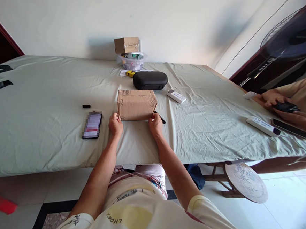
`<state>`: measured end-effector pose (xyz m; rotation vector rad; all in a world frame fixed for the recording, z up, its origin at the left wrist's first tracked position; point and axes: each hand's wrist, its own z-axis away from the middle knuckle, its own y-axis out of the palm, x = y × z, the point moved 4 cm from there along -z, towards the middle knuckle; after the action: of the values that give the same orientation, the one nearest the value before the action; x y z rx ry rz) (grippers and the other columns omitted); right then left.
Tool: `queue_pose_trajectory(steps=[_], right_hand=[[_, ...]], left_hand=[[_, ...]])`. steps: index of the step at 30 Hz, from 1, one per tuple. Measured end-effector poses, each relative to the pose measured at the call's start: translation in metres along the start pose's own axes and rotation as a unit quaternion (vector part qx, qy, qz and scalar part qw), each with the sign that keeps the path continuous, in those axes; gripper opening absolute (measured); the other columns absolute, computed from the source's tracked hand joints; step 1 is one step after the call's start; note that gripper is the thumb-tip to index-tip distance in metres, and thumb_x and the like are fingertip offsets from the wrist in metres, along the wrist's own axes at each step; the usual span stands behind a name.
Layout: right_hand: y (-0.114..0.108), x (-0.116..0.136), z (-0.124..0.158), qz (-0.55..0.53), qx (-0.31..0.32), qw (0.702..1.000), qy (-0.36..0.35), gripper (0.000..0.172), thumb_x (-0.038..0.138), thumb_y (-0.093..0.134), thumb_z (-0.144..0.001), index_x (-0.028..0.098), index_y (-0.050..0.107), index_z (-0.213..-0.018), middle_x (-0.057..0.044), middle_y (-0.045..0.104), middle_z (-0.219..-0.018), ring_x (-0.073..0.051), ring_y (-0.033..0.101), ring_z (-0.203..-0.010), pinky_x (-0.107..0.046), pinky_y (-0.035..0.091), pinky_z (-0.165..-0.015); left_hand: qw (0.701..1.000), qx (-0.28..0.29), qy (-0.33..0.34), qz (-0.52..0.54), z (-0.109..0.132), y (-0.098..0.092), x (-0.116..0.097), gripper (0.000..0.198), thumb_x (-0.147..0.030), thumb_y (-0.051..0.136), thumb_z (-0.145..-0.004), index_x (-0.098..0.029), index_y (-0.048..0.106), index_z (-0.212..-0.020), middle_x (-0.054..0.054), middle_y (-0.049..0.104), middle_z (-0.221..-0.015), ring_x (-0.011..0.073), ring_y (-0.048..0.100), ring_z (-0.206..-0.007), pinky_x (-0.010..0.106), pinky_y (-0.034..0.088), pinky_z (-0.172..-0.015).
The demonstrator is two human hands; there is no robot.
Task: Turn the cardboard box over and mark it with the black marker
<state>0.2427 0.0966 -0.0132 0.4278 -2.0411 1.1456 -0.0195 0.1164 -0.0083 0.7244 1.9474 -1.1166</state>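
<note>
A brown cardboard box (136, 105) with dark swirling drawings at its corners rests on the cloth-covered table in front of me. My left hand (115, 124) is closed at the box's left front corner, fingers curled against it. At the right front corner, my right hand (155, 124) pinches the lower edge. A black pen (163, 119) lies partly hidden beside the box, just right of my right hand. Behind the box sits a black zip case (150, 80).
A phone (92, 125) and a small black cap (86, 106) lie left. White devices (176, 96) lie right. At the wall, a smaller carton (126, 45) tops a plastic tub (133, 63). Another person's hands (286, 107) hold something black at the right edge. A round stool (245, 183) stands below.
</note>
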Motion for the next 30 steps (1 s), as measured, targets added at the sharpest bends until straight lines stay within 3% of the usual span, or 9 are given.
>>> queue_pose_trajectory(steps=[5,12,15,20,24,27,30], right_hand=[[0.0,0.004,0.001,0.013,0.012,1.0,-0.008,0.011,0.02,0.05,-0.085,0.023,0.059,-0.091,-0.008,0.071,-0.096,-0.023,0.062,-0.09,-0.036,0.047,-0.085],[-0.026,-0.006,-0.01,0.054,-0.084,0.995,-0.021,0.036,0.015,0.051,-0.085,0.023,0.073,-0.113,-0.014,0.071,-0.12,-0.028,0.06,-0.113,-0.046,0.046,-0.1],[-0.03,-0.016,-0.012,0.075,-0.092,0.993,-0.007,0.047,0.013,0.053,-0.084,0.025,0.074,-0.123,-0.014,0.07,-0.129,-0.03,0.056,-0.119,-0.052,0.042,-0.103],[-0.024,-0.029,-0.012,0.063,-0.04,0.997,0.006,0.04,0.015,0.051,-0.091,0.029,0.081,-0.114,-0.011,0.071,-0.104,-0.027,0.056,-0.104,-0.047,0.043,-0.098],[-0.021,-0.029,-0.013,0.063,-0.014,0.998,0.027,0.035,0.015,0.053,-0.088,0.025,0.084,-0.101,-0.011,0.068,-0.098,-0.025,0.057,-0.097,-0.041,0.046,-0.09],[-0.024,-0.028,-0.016,0.041,-0.034,0.997,0.059,0.034,0.013,0.051,-0.084,0.021,0.083,-0.095,-0.011,0.066,-0.099,-0.025,0.06,-0.096,-0.041,0.048,-0.092],[-0.031,-0.028,-0.02,-0.015,-0.09,0.993,0.075,0.039,0.016,0.048,-0.085,0.015,0.079,-0.109,-0.013,0.067,-0.105,-0.025,0.062,-0.099,-0.044,0.05,-0.098]], left_hand=[[0.999,-0.029,-0.006,0.012,0.0,-0.002,0.002,0.03,0.003,0.054,-0.084,-0.022,0.059,-0.099,0.009,0.067,-0.098,0.0261,0.067,-0.104,0.042,0.054,-0.101],[1.0,-0.001,0.009,0.018,0.001,0.002,0.002,0.025,-0.001,0.054,-0.084,-0.025,0.054,-0.091,0.006,0.065,-0.094,0.0244,0.065,-0.096,0.042,0.054,-0.098],[1.0,0.003,0.014,0.021,0.001,0.003,0.002,0.024,-0.002,0.053,-0.081,-0.026,0.052,-0.087,0.006,0.065,-0.091,0.0246,0.065,-0.095,0.041,0.054,-0.096],[0.999,-0.013,0.028,0.035,0.002,0.002,-0.001,0.02,-0.009,0.059,-0.081,-0.025,0.056,-0.092,0.007,0.068,-0.096,0.0224,0.066,-0.09,0.037,0.056,-0.089],[0.998,0.013,0.036,0.043,0.004,0.004,-0.005,0.012,-0.017,0.062,-0.088,-0.024,0.056,-0.095,0.006,0.069,-0.096,0.021,0.067,-0.09,0.033,0.056,-0.084],[0.998,0.021,0.043,0.039,0.004,0.005,-0.007,0.008,-0.02,0.062,-0.09,-0.024,0.056,-0.094,0.006,0.069,-0.094,0.0208,0.068,-0.091,0.032,0.056,-0.083],[0.998,0.018,0.046,0.034,0.005,0.005,-0.007,0.008,-0.021,0.064,-0.091,-0.023,0.057,-0.095,0.006,0.069,-0.094,0.0208,0.068,-0.09,0.032,0.056,-0.084]])
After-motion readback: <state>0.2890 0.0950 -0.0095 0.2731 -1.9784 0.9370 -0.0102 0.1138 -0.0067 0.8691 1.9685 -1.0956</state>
